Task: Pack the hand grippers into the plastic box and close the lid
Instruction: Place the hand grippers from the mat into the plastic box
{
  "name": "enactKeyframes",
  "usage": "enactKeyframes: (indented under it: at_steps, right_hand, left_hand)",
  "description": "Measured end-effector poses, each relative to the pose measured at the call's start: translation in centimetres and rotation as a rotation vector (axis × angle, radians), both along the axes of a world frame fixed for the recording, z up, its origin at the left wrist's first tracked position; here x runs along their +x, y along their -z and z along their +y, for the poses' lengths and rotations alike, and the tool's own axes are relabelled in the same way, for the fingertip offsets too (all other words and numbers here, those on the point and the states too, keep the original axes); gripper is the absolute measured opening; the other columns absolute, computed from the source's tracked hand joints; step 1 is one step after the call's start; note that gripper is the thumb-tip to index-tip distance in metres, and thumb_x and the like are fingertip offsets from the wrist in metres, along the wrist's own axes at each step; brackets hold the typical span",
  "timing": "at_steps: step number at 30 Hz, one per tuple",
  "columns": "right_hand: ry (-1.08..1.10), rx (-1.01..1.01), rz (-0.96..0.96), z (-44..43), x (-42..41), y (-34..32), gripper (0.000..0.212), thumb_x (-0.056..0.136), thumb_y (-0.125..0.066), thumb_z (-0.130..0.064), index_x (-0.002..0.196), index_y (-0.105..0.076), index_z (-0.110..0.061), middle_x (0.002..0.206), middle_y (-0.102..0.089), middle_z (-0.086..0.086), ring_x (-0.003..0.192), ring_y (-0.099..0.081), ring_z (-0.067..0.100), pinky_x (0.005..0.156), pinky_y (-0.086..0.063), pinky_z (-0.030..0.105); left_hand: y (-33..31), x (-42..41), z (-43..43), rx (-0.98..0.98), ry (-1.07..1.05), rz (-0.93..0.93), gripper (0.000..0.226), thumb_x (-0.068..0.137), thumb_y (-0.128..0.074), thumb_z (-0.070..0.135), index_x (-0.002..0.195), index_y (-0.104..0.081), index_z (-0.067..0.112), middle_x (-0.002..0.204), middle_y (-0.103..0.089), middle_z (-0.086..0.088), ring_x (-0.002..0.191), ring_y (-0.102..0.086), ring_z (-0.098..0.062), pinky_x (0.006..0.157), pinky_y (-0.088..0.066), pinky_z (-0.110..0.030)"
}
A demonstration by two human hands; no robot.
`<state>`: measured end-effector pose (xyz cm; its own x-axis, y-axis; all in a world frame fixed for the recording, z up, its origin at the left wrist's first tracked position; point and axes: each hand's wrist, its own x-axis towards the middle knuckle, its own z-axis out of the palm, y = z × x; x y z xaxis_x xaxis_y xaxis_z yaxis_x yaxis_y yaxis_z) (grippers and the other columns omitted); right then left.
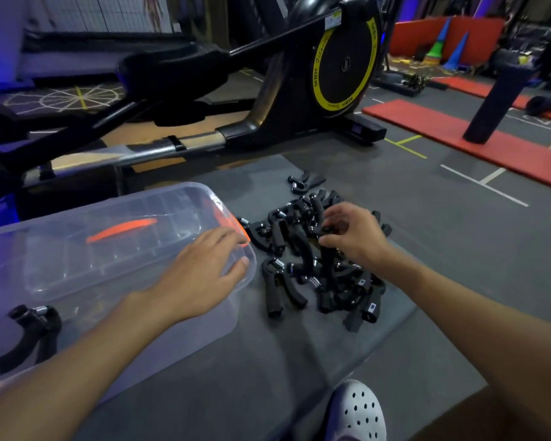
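A clear plastic box (204, 332) sits on a grey mat at the left, its transparent lid (115, 249) with orange clips lying across its top. One black hand gripper (32, 335) lies inside the box at the lower left. A pile of several black hand grippers (315, 268) lies on the mat to the right of the box. My left hand (204, 272) rests flat on the lid's near right corner, fingers straight. My right hand (353, 237) is over the top of the pile and pinches one gripper with curled fingers.
A single hand gripper (303, 181) lies apart beyond the pile. A black and yellow exercise machine (337, 65) stands just behind the mat. Red mats (458, 135) and a dark post (497, 100) are at the right. My white clog (357, 412) is at the bottom.
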<state>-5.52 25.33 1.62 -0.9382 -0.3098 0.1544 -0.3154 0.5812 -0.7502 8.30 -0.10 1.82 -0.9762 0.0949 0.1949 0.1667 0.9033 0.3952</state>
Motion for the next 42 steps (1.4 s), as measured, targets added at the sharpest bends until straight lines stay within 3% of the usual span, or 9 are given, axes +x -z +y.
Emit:
enactKeyframes:
  at_steps: [6, 11, 17, 22, 25, 28, 32, 36, 42]
  right_hand:
    - [-0.007, -0.244, 0.233, -3.6, 1.5, -5.6, 0.047, 0.072, -0.082, -0.005, 0.106, -0.061, -0.030, 0.092, -0.067, -0.011, 0.088, -0.066, 0.011, 0.083, -0.056, 0.035]
    - [-0.132, -0.391, 0.339, -7.4, 4.7, -8.2, 0.046, 0.075, -0.079, -0.002, 0.103, -0.056, -0.031, 0.091, -0.065, -0.012, 0.086, -0.065, 0.010, 0.080, -0.054, 0.027]
    - [-0.304, -0.406, 0.346, -13.6, 8.3, -8.2, 0.047, 0.074, -0.079, -0.001, 0.090, -0.049, -0.034, 0.088, -0.062, -0.012, 0.085, -0.062, 0.013, 0.079, -0.053, 0.034]
    - [-0.418, -0.419, 0.314, -18.1, 10.4, -7.6, 0.051, 0.076, -0.078, -0.001, 0.090, -0.046, -0.038, 0.092, -0.062, -0.013, 0.089, -0.061, 0.014, 0.080, -0.052, 0.035]
    - [-0.472, -0.443, 0.323, -20.6, 11.4, -7.5, 0.054, 0.078, -0.077, -0.003, 0.092, -0.043, -0.043, 0.093, -0.061, -0.012, 0.091, -0.061, 0.016, 0.081, -0.052, 0.036]
    - [-0.558, -0.443, 0.305, -22.1, 11.9, -7.6, 0.051, 0.078, -0.076, -0.002, 0.102, -0.044, -0.033, 0.091, -0.058, -0.012, 0.088, -0.060, 0.018, 0.080, -0.051, 0.039]
    - [-0.699, -0.261, 0.174, -23.7, 11.6, -7.2, 0.059, 0.075, -0.078, -0.003, 0.116, -0.044, -0.029, 0.089, -0.059, -0.009, 0.084, -0.060, 0.015, 0.081, -0.052, 0.036]
    - [-0.902, -0.035, -0.098, -25.8, 11.8, -6.8, 0.086, 0.066, -0.089, -0.025, 0.134, -0.037, -0.040, 0.117, -0.055, -0.009, 0.109, -0.057, 0.007, 0.093, -0.052, 0.033]
    - [-1.000, 0.107, -0.214, -29.4, 13.2, -6.1, 0.115, 0.063, -0.089, -0.041, 0.147, -0.010, -0.049, 0.142, -0.034, -0.020, 0.129, -0.039, -0.001, 0.103, -0.041, 0.024]
  left_hand:
    - [-2.1, -0.4, -1.0, 0.266, -0.147, 0.087, 0.026, 0.096, -0.052, 0.033, 0.120, -0.057, 0.026, 0.122, -0.057, 0.012, 0.114, -0.052, -0.009, 0.097, -0.042, -0.032]
    - [-3.7, -1.1, -2.9, 0.562, -0.320, 0.094, 0.024, 0.092, -0.061, 0.034, 0.113, -0.060, 0.024, 0.105, -0.063, 0.008, 0.096, -0.063, -0.011, 0.085, -0.052, -0.032]
    - [-4.7, 0.8, -6.4, 0.856, -0.471, 0.003, 0.029, 0.092, -0.064, 0.027, 0.116, -0.057, 0.012, 0.100, -0.070, -0.009, 0.084, -0.071, -0.024, 0.080, -0.057, -0.042]
    - [-4.5, 3.4, -11.2, 0.953, -0.548, -0.058, 0.014, 0.090, -0.067, 0.017, 0.095, -0.072, 0.004, 0.086, -0.074, -0.015, 0.077, -0.072, -0.025, 0.079, -0.061, -0.039]
    - [-4.7, 4.8, -13.5, 0.930, -0.535, -0.090, 0.010, 0.090, -0.067, 0.012, 0.082, -0.074, 0.011, 0.078, -0.075, -0.011, 0.075, -0.073, -0.025, 0.079, -0.060, -0.040]
    - [-5.2, 6.0, -15.7, 0.938, -0.574, 0.010, 0.005, 0.086, -0.070, 0.007, 0.083, -0.072, 0.010, 0.072, -0.074, -0.008, 0.068, -0.072, -0.019, 0.080, -0.060, -0.044]
    - [-6.4, 8.4, -18.8, 0.877, -0.680, 0.177, 0.014, 0.076, -0.080, 0.005, 0.086, -0.072, 0.006, 0.073, -0.074, -0.012, 0.065, -0.071, -0.018, 0.073, -0.060, -0.034]
    - [-7.4, 10.3, -19.7, 0.622, -0.662, 0.245, 0.024, 0.066, -0.085, 0.000, 0.080, -0.071, 0.013, 0.073, -0.070, 0.002, 0.062, -0.064, 0.001, 0.064, -0.050, -0.010]
    - [-7.3, 12.3, -20.0, 0.556, -0.593, 0.236, 0.028, 0.066, -0.084, -0.003, 0.090, -0.073, 0.008, 0.082, -0.073, -0.001, 0.075, -0.068, -0.005, 0.067, -0.048, -0.007]
